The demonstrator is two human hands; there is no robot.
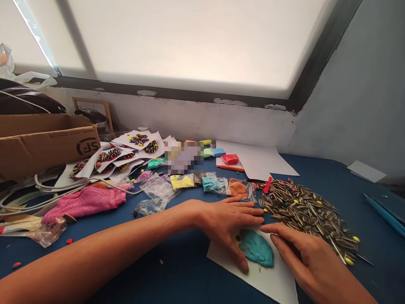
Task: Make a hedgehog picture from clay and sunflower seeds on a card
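A flattened piece of teal modelling clay (pixel 257 249) lies on a sheet of white paper (pixel 232 270) near the table's front edge. A small eye-like dot, pale with a dark centre, shows at the clay's left end, partly behind my thumb. Fingers spread, my left hand (pixel 226 223) rests over the paper's far left part, with its thumb along the clay's left side. From the right, my right hand (pixel 305 253) reaches in, index finger stretched toward the clay's far edge and thumb close below it. Nothing shows in either hand.
Striped sunflower seeds (pixel 310 215) are heaped right of the paper. Behind the hands are bags of yellow clay (pixel 182 182), teal clay and orange clay (pixel 238 188). Leftward are a pink cloth (pixel 87 203), cables, seed-covered paper pieces (pixel 139 140) and a cardboard box (pixel 47 143).
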